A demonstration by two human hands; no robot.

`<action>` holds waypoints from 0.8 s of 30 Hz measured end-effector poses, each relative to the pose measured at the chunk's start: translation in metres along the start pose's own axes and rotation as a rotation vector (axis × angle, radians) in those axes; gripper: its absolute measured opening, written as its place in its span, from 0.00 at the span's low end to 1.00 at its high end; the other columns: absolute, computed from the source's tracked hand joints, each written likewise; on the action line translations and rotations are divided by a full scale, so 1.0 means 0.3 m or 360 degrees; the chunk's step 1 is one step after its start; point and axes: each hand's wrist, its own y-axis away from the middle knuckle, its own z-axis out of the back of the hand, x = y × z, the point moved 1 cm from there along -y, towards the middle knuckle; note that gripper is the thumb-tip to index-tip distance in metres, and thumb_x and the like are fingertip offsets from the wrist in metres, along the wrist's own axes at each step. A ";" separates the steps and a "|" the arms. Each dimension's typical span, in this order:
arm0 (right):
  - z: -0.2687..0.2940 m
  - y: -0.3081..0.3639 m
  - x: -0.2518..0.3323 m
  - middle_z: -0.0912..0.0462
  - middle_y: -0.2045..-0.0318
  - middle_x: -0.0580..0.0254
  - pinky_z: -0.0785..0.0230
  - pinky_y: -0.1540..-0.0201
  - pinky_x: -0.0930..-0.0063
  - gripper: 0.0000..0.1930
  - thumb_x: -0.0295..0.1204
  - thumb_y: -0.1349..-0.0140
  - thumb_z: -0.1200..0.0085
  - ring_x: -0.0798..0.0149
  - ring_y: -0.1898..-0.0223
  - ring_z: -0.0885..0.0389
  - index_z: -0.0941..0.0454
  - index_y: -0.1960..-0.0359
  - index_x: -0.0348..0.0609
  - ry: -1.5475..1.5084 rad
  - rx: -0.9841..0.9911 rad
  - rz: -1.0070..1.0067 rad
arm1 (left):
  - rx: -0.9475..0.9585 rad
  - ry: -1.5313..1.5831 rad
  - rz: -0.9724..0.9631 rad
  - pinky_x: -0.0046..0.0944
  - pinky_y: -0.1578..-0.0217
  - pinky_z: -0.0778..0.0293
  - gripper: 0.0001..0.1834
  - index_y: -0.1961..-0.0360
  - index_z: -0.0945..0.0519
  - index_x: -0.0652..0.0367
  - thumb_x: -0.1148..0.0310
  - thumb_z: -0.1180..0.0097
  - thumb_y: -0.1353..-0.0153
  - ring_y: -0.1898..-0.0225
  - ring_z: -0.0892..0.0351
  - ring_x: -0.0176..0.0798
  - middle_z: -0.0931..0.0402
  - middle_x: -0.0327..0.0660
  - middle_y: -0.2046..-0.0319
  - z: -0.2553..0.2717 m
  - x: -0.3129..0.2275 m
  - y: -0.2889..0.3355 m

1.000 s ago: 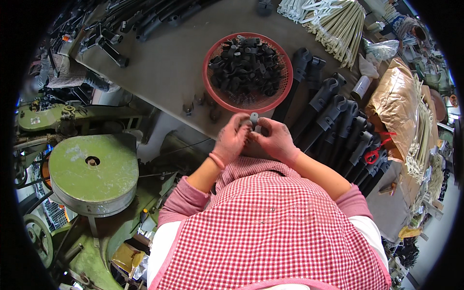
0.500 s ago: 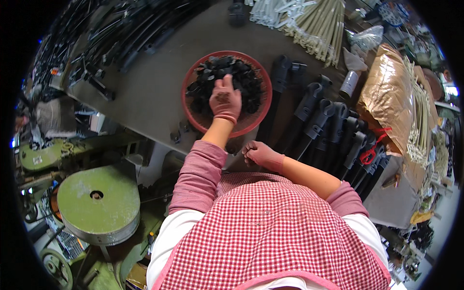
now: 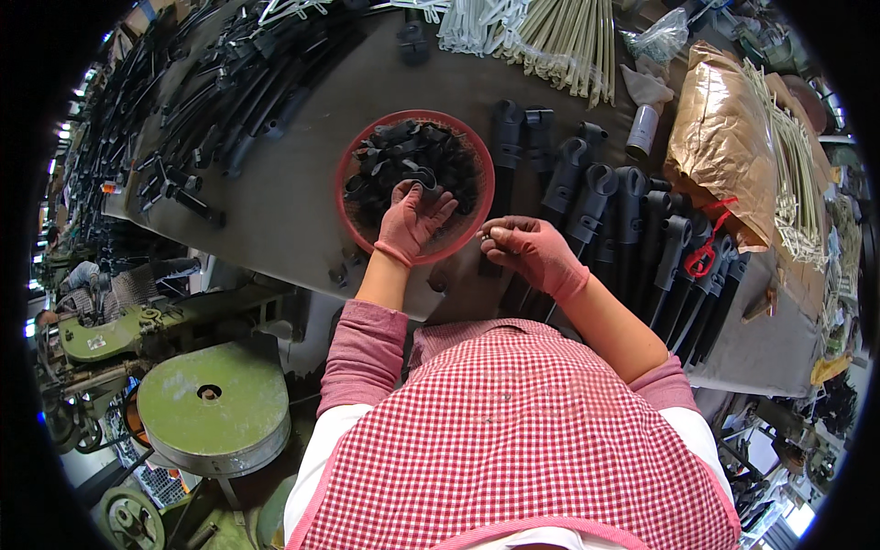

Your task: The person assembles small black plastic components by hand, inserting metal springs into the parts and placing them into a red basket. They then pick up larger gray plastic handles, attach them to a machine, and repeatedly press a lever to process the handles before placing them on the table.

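Observation:
Over the near side of a red plastic basket (image 3: 414, 115) I hold my left hand (image 3: 417, 225), palm turned up, in a pink glove with dark-stained fingertips. A curved black plastic clip (image 3: 422, 177) is held at its fingers. Beneath it the basket is heaped with similar black pieces (image 3: 449, 156). Just right of the basket's rim, my right hand (image 3: 541, 252), gloved alike, is closed in a pinch. Between its thumb and fingers shows a tiny shiny metal piece (image 3: 486, 236), too small to name.
Black tubes with ring-shaped heads (image 3: 596, 183) lie in a row at right, near a spray can (image 3: 643, 131) and a brown wrapped package (image 3: 720, 133). Pale rods (image 3: 573, 46) are bundled at the back. More black tubes (image 3: 266, 87) cover the far left. A green machine (image 3: 211, 403) stands lower left.
My left hand has come out of the pile toward me, turned palm up, with a black clip in it. My right hand has risen and moved forward beside the basket.

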 end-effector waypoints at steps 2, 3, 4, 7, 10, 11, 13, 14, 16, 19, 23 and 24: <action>-0.040 0.005 0.019 0.17 0.69 0.67 0.23 0.68 0.85 0.10 0.32 0.33 0.41 0.74 0.69 0.19 0.18 0.58 0.39 0.0018 0.0024 0.0061 | 0.0045 0.0227 0.0094 0.45 0.56 0.16 0.07 0.57 0.26 0.58 0.66 0.46 0.30 0.63 0.19 0.39 0.23 0.46 0.63 -0.007 -0.017 0.029; -0.056 0.005 0.024 0.18 0.70 0.68 0.26 0.70 0.85 0.10 0.33 0.33 0.40 0.75 0.71 0.21 0.18 0.59 0.38 0.0094 -0.0081 0.0026 | -0.0029 0.0324 0.0182 0.44 0.58 0.16 0.07 0.58 0.26 0.58 0.66 0.47 0.29 0.64 0.19 0.39 0.23 0.45 0.64 -0.007 -0.030 0.038; -0.072 0.005 0.031 0.19 0.71 0.69 0.29 0.73 0.85 0.10 0.33 0.33 0.40 0.76 0.73 0.23 0.18 0.60 0.38 0.0154 -0.0088 0.0023 | 0.0024 0.0442 0.0260 0.42 0.60 0.16 0.08 0.58 0.26 0.59 0.66 0.47 0.29 0.66 0.19 0.39 0.23 0.45 0.65 -0.014 -0.047 0.042; -0.123 0.011 0.032 0.22 0.76 0.73 0.40 0.77 0.86 0.10 0.34 0.34 0.38 0.80 0.78 0.29 0.18 0.63 0.40 0.0311 -0.0045 0.0254 | 0.0223 0.0325 0.0108 0.36 0.64 0.18 0.09 0.59 0.25 0.61 0.66 0.48 0.28 0.70 0.21 0.36 0.23 0.42 0.67 -0.045 -0.070 0.101; -0.179 0.027 0.027 0.22 0.76 0.72 0.36 0.74 0.85 0.09 0.32 0.35 0.38 0.78 0.77 0.28 0.19 0.62 0.39 0.0413 -0.0116 0.0575 | 0.0319 -0.0221 -0.0184 0.32 0.67 0.21 0.09 0.57 0.24 0.61 0.67 0.49 0.27 0.72 0.22 0.31 0.23 0.39 0.67 -0.099 -0.062 0.255; -0.198 0.035 0.026 0.22 0.75 0.72 0.35 0.74 0.85 0.08 0.31 0.35 0.38 0.78 0.76 0.28 0.19 0.62 0.39 0.0484 -0.0150 0.0684 | 0.0436 -0.0387 -0.0321 0.32 0.67 0.22 0.08 0.56 0.24 0.61 0.67 0.50 0.27 0.73 0.23 0.30 0.23 0.38 0.67 -0.126 -0.062 0.314; -0.230 0.056 0.023 0.21 0.74 0.72 0.34 0.72 0.84 0.08 0.30 0.34 0.39 0.79 0.75 0.27 0.18 0.61 0.38 0.0580 -0.0174 0.0818 | 0.0462 -0.0495 -0.0377 0.29 0.70 0.23 0.08 0.52 0.25 0.61 0.71 0.49 0.29 0.74 0.22 0.30 0.22 0.39 0.66 -0.179 -0.069 0.401; -0.244 0.067 0.018 0.21 0.74 0.72 0.33 0.71 0.84 0.08 0.29 0.34 0.39 0.79 0.74 0.27 0.18 0.60 0.37 0.0604 -0.0165 0.0843 | 0.0511 -0.0532 -0.0459 0.29 0.70 0.23 0.09 0.51 0.26 0.61 0.71 0.49 0.29 0.73 0.22 0.30 0.22 0.38 0.65 -0.201 -0.067 0.440; -0.263 0.085 0.007 0.19 0.72 0.71 0.32 0.70 0.84 0.08 0.28 0.34 0.40 0.80 0.73 0.26 0.18 0.59 0.36 0.0693 -0.0104 0.0837 | 0.0593 -0.0617 -0.0556 0.28 0.69 0.24 0.12 0.47 0.29 0.61 0.73 0.51 0.28 0.70 0.23 0.27 0.22 0.38 0.64 -0.218 -0.065 0.501; -0.273 0.102 -0.020 0.18 0.70 0.70 0.31 0.68 0.85 0.09 0.28 0.34 0.40 0.80 0.71 0.25 0.18 0.57 0.36 0.0844 0.0007 0.0709 | 0.0715 -0.0695 -0.0421 0.27 0.67 0.26 0.08 0.50 0.28 0.60 0.73 0.50 0.29 0.68 0.24 0.27 0.24 0.36 0.64 -0.180 -0.063 0.543; -0.281 0.112 -0.082 0.17 0.64 0.68 0.28 0.62 0.83 0.14 0.28 0.37 0.38 0.77 0.69 0.24 0.20 0.52 0.34 0.0999 0.0058 0.0654 | 0.0651 -0.0664 -0.0393 0.27 0.67 0.26 0.07 0.53 0.28 0.60 0.73 0.50 0.29 0.67 0.24 0.27 0.24 0.36 0.64 -0.086 -0.018 0.565; -0.286 0.113 -0.105 0.17 0.64 0.67 0.28 0.61 0.82 0.16 0.28 0.39 0.37 0.76 0.68 0.23 0.20 0.51 0.33 0.1058 0.0100 0.0678 | 0.0578 -0.0595 -0.0371 0.27 0.67 0.26 0.06 0.53 0.29 0.60 0.73 0.50 0.29 0.67 0.24 0.27 0.24 0.37 0.64 -0.065 -0.001 0.568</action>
